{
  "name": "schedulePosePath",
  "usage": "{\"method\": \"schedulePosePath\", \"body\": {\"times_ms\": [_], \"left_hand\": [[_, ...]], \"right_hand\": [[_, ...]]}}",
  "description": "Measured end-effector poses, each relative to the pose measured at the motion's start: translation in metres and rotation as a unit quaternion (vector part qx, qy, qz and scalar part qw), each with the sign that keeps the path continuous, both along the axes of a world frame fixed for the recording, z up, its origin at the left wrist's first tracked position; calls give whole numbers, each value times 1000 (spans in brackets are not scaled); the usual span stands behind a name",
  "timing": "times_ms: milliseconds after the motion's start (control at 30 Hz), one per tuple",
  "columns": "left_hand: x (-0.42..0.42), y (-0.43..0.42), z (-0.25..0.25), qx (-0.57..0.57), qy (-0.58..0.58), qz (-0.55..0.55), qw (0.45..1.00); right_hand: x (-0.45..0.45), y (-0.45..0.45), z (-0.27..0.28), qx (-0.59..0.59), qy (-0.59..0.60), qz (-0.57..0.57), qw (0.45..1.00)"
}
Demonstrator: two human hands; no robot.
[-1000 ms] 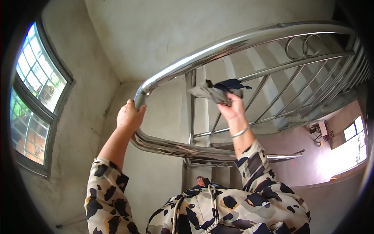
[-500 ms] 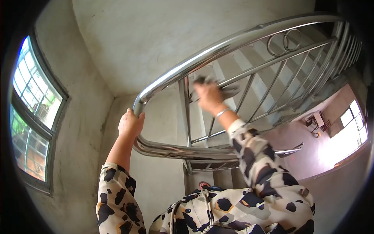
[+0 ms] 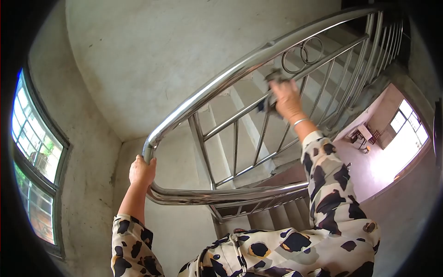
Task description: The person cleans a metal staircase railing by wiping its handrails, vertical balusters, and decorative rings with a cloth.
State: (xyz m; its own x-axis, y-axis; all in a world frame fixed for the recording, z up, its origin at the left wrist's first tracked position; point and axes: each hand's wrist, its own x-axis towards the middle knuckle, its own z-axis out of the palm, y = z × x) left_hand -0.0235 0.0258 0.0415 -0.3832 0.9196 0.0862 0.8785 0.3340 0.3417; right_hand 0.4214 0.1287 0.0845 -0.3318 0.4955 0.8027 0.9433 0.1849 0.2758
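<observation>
My left hand (image 3: 142, 171) is wrapped round the bend of the shiny metal handrail (image 3: 203, 99). A dark, crumpled cloth (image 3: 274, 79) is in my right hand (image 3: 287, 98), which presses it round the middle rail (image 3: 240, 116) of the stair railing. That hand sits below and left of two metal rings (image 3: 302, 54) set between the top and middle rails. Part of the cloth hangs below the rail, slightly blurred. A bracelet circles my right wrist.
Concrete stairs (image 3: 249, 108) climb behind the railing, and more steps (image 3: 277, 214) lie below the lower handrail. A barred window (image 3: 39, 129) is in the left wall. At the lower right, a room with a small table (image 3: 364, 131) shows.
My right hand and the cloth have moved up and right along the middle rail, closer to the rings. My left hand keeps its grip on the handrail bend. The view has shifted a little.
</observation>
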Motion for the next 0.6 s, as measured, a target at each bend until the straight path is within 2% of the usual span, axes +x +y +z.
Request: {"method": "schedulePosePath", "body": {"times_ms": [33,133,167,200,267,300,400,467,533,567,600], "left_hand": [[0,-1,0,0,2,-2,1000],[1,1,1,7,9,-6,1000],[2,1,2,5,15,-6,1000],[2,0,1,0,19,-5,1000],[1,1,-1,-5,21,-5,1000],[1,2,-1,-2,23,-5,1000],[-1,2,-3,-1,19,-7,1000],[1,1,1,-5,13,-5,1000],[-1,3,0,-15,6,-1,1000],[-3,4,-3,-3,12,-8,1000],[-4,4,-7,8,17,-14,1000]], "right_hand": [[13,-5,10,-7,31,-46,998],[24,-4,3,52,43,-24,997],[15,-3,-1,31,118,24,992],[-2,-1,-11,70,189,32,979],[-52,-12,-31,-87,379,41,920],[-68,0,-62,-29,297,33,954],[-132,-24,-122,-33,311,170,934],[-151,-35,-155,-85,394,248,881],[-145,-35,-171,-142,549,295,769],[-139,-33,-166,-108,577,260,767],[-131,-28,-161,-76,625,251,735]]}}
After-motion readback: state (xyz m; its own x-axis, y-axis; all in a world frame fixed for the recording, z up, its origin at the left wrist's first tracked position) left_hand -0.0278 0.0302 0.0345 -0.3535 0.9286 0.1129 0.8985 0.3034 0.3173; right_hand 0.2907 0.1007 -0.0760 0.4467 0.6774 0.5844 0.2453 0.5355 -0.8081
